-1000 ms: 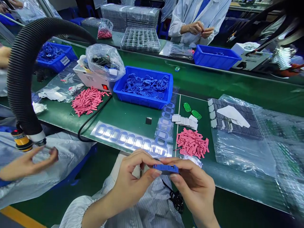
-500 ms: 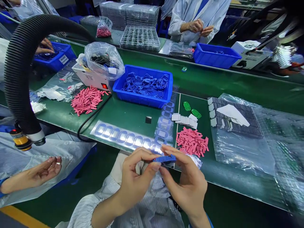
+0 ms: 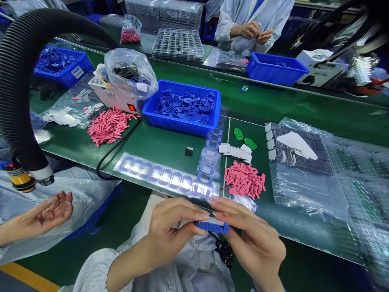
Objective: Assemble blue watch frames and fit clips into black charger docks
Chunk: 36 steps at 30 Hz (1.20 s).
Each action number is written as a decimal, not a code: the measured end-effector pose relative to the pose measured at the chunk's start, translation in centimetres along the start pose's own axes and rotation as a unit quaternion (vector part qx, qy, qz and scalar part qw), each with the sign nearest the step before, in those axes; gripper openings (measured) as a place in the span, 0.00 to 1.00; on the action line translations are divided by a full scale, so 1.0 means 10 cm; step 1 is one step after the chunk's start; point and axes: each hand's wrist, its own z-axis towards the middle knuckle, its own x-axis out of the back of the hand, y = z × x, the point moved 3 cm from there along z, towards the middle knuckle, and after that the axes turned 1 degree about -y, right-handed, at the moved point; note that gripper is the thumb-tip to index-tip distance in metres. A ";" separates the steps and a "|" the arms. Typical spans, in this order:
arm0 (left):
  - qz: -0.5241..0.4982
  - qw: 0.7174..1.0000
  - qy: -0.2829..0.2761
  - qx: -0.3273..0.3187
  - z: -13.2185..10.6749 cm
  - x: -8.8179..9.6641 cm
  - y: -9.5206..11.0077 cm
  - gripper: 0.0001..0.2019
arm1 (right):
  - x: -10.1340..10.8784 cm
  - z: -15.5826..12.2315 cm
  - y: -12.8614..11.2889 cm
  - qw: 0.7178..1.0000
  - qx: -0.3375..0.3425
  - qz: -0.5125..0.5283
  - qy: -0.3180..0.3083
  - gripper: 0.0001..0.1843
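Writing: the white label (image 3: 77,72) on a blue tub (image 3: 86,64) at 10 o'clock (dial read about the held part, 12 straight ahead) bears dark characters, too small to read; print on the white box (image 3: 121,102) between 10 and 11, near its red switch (image 3: 131,107), is likewise illegible. Held part: blue plastic piece (image 3: 212,227), pale flat upper face, at dial centre, seen against the person's lap just on the near side of the table edge. Left hand (image 3: 167,227), 9 o'clock, pinches one end between thumb and fingers; right hand (image 3: 255,237), 3 o'clock, grips the other, fingers above, thumb below. The edge slants from past 9 to past 3. Along it, at 10 to 11, lies a clear strip (image 3: 158,174) of oval outlines; beyond, a stretch of green tabletop (image 3: 164,146) bearing a small dark square (image 3: 189,151) extends to the filled tub (image 3: 179,125) at 11. Tighter toward 1: pink pieces (image 3: 244,179), white cards (image 3: 232,151) and two green pieces (image 3: 238,134) sit close together. Dark stack (image 3: 322,160) at 2, on plastic sheeting (image 3: 304,196). Neighbour's open hand (image 3: 54,215) at 9, well apart.
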 end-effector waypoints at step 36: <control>-0.515 0.700 -0.105 0.484 -0.20 -0.49 -0.33 0.27 | 0.04 0.20 0.03 0.961 -0.215 0.140 -0.100 0.10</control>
